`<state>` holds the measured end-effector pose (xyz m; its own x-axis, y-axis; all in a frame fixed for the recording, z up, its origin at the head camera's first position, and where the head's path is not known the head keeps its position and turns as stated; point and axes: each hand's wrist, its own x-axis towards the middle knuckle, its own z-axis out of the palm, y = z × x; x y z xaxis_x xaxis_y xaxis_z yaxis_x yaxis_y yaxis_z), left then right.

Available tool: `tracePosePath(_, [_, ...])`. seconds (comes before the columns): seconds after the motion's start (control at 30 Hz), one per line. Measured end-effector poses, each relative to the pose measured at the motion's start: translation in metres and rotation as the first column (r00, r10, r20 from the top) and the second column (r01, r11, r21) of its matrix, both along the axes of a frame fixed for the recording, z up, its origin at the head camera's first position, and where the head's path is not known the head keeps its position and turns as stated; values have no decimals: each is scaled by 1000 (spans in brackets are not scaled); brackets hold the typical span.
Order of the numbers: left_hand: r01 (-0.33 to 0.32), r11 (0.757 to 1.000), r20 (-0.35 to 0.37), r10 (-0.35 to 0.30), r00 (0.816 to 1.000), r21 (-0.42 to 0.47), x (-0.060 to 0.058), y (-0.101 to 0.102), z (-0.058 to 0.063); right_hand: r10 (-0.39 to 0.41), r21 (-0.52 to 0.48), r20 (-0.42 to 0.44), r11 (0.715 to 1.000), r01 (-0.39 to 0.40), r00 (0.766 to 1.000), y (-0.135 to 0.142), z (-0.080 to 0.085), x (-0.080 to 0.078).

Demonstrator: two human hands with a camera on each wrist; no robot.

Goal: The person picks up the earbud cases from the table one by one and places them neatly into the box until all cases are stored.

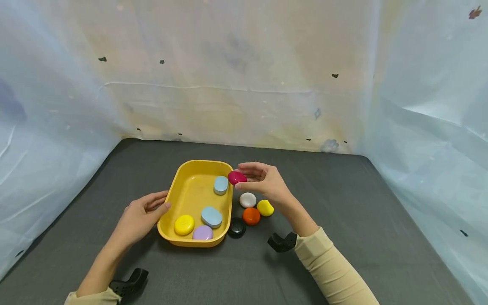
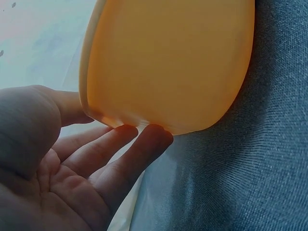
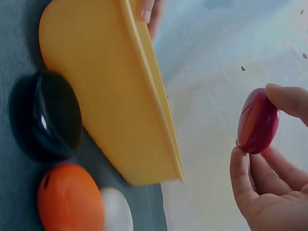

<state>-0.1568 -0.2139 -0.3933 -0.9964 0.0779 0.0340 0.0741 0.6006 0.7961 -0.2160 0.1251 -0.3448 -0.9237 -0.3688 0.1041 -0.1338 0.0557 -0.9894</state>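
A glossy magenta pebble-shaped piece (image 1: 237, 178) is pinched between the thumb and fingertips of my right hand (image 1: 263, 181), above the right rim of a yellow tray (image 1: 190, 182). The right wrist view shows the magenta piece (image 3: 258, 121) held higher than the tray. My left hand (image 1: 141, 216) grips the tray's left side, thumb at the rim and fingertips against the outer wall (image 2: 163, 72). Inside the tray lie a light blue piece (image 1: 220, 185), a second light blue oval (image 1: 211, 217), a round yellow piece (image 1: 184, 225) and a lilac one (image 1: 203, 232).
Just right of the tray, on the dark grey tabletop (image 1: 343, 220), sit a white piece (image 1: 248, 200), a yellow one (image 1: 265, 208), an orange one (image 1: 251, 216) and a black one (image 1: 237, 228). Pale sheeting (image 1: 244, 76) surrounds the back and sides.
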Motion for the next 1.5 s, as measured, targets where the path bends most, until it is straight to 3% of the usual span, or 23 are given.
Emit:
tracePosePath(0.27, [-6,1000,4,6,1000,-4,2,1,2,66,-41,26,997,-65,998,-12,-7,0])
tracePosePath(0.73, [-18,1000,5,18,1000,-14,1,-4,1,104,85,-7,991,-103,995,-33,-12,0])
tracePosePath(1.13, [-14,1000,-4,14,1000,0,3,3,0,97,147,-45,985,-90,994,-37,-25,0])
tracePosePath(1.5, [-11,1000,-26,11,1000,-2,1,3,-2,52,201,-80,979,-35,995,-40,-22,2])
